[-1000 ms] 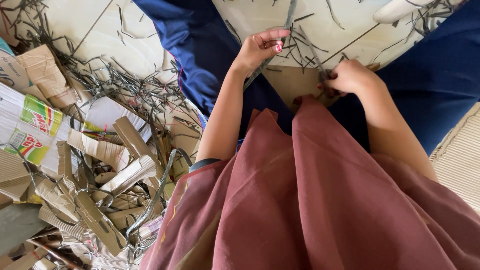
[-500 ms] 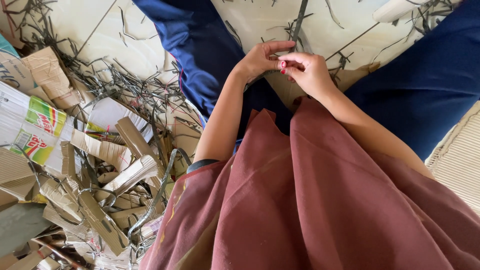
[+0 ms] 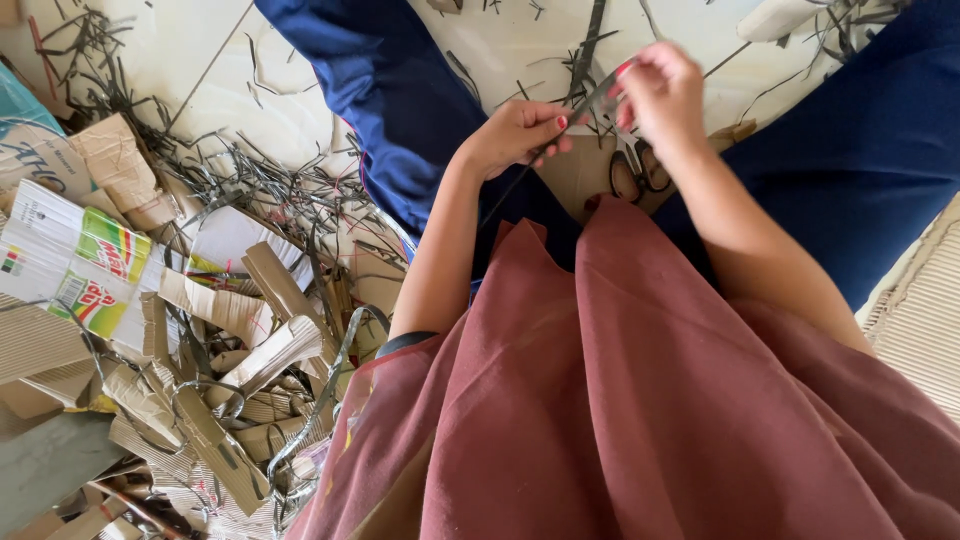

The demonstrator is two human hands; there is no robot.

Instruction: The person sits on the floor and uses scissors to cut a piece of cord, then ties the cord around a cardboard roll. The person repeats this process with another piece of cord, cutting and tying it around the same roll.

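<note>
Grip: the left hand (image 3: 520, 130) and the right hand (image 3: 660, 90) are both pinching one thin grey strip (image 3: 585, 105), the fingertips of each closed on it; the strip is running slantwise between them, just above the person's lap.
Left hand: it is curling around the lower end of the strip, thumb pressing on top.
Right hand: it is lifting the upper end, fingers bunched tight around it.
Beneath the hands: a pair of scissors (image 3: 640, 172) is lying on a brown cardboard piece (image 3: 585, 175), close under the right wrist and not touching either hand.
Edges and room: blue fabric (image 3: 400, 90) is bordering the hands on both sides; the dusky pink garment (image 3: 640, 400) is filling the space toward the viewer. A patch of pale floor is lying open beyond the hands.
Change: half a second ago the two hands were pressing together; now they are spreading apart, the right one rising higher and the strip stretching between them.
Surface: pale tiled floor (image 3: 200, 60), scattered with thin dark slivers (image 3: 240, 180).
Room: a heap of torn cardboard scraps (image 3: 230, 380) is lying well apart to the left, beside a printed carton (image 3: 80, 270); a ribbed woven mat (image 3: 920, 320) is showing at the right edge.
</note>
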